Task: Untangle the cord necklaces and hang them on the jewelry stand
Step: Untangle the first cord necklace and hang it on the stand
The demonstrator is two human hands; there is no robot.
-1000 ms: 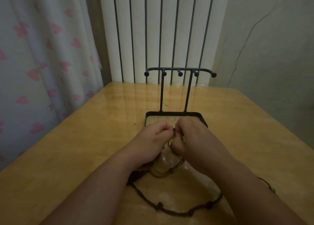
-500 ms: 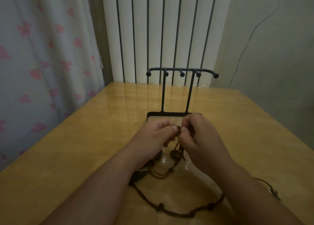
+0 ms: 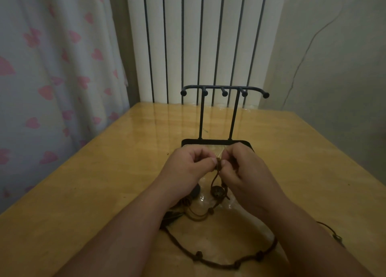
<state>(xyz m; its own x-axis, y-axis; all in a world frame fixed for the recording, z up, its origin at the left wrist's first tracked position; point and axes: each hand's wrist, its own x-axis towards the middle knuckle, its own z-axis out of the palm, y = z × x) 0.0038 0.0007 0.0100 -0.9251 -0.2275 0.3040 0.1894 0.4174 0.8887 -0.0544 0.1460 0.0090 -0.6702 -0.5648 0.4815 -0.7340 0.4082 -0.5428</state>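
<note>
A black jewelry stand [image 3: 224, 89] with several ball-tipped hooks rises from its tray base at the table's middle; nothing hangs on it. Just in front of the base, my left hand [image 3: 188, 168] and my right hand [image 3: 244, 172] meet, both pinching a knot of brown cord between thumb and fingertips. A round dark pendant [image 3: 217, 192] dangles from that cord below my fingers. The remaining cord necklaces [image 3: 211, 262] lie tangled on the table under my forearms, one knotted loop curving toward me. Another cord end [image 3: 334, 235] shows right of my right forearm.
The wooden table [image 3: 104, 193] has a glossy top. A white ribbed radiator [image 3: 198, 42] stands behind it, a heart-patterned curtain [image 3: 52, 78] hangs at the left, and a plain wall [image 3: 334, 67] closes the right.
Both hands have lifted the pinched cord slightly, and the round pendant has come into view hanging beneath my fingers.
</note>
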